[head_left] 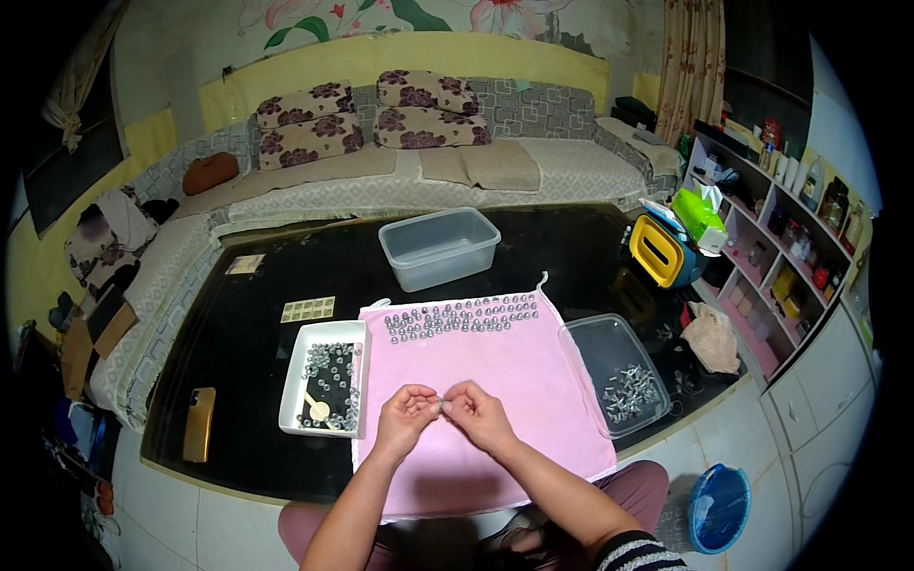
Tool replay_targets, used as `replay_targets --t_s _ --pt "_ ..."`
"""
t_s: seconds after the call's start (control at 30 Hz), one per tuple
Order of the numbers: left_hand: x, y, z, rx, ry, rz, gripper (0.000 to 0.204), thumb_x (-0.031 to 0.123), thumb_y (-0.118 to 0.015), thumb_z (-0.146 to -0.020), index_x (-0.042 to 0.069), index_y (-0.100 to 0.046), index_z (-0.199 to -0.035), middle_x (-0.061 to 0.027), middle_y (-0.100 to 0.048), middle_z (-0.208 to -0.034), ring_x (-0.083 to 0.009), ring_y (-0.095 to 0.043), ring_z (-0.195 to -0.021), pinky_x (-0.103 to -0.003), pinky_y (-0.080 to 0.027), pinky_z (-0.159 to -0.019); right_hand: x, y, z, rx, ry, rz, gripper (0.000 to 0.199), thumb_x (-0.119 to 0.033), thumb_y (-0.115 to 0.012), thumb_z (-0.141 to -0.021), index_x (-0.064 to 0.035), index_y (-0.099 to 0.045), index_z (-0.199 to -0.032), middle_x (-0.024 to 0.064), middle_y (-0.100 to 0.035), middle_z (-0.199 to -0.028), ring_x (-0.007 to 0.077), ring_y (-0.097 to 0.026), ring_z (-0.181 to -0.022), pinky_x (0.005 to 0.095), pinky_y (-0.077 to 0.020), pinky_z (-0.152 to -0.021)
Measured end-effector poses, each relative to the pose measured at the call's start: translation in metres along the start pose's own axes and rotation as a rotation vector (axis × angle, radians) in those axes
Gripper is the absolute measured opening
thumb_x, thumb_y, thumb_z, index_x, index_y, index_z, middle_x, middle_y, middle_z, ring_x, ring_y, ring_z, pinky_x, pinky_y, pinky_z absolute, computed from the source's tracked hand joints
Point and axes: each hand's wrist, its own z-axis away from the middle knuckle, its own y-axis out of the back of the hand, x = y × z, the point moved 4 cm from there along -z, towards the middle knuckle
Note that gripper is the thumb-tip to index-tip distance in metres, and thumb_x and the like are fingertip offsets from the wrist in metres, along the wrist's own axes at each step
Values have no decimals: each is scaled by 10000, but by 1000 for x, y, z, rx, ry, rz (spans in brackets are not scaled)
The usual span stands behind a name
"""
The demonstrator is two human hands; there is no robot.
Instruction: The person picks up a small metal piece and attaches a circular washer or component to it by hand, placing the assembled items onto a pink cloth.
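- Pinching at narrow fingertips, the left hand [407, 416] and right hand [478, 415] hold one tiny greyish piece [441, 405] between them, over one pink fabric cloth [438, 466]; its shape is too small to tell.
- One white rectangular box [293, 381]: dozens of clear, shiny, rounded pieces [330, 358], one cream-coloured spoon [319, 409].
- One shallow, clear plastic tray [605, 347]: many slim silver metal pieces [630, 392], too heaped to count.
- One translucent rectangular plastic tub [446, 274], beyond the cloth.
- About four rows of small grey domed pieces [455, 320] on the cloth's far part.
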Motion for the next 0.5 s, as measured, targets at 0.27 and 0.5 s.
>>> replay_targets --t_s 0.27,0.5 --pt "-3 3 -1 -2 -1 11 187 -26 -583 -772 14 -511 -940 -66 -569 -842 -110 -565 -765 -225 -489 -703 0 -1 1 -40 -149 -2 206 -226 -531 -846 -25 -545 -804 27 -551 -593 77 -513 -538 220 -406 -502" --pt "-2 1 -1 0 0 3 185 -25 -584 -772 13 -511 -937 -63 -569 -845 -110 -565 -762 -231 -492 -704 -2 0 1 -16 -58 38 216 -234 -528 -849 -24 -545 -800 23 -551 -600 73 -510 -541 220 -408 -507"
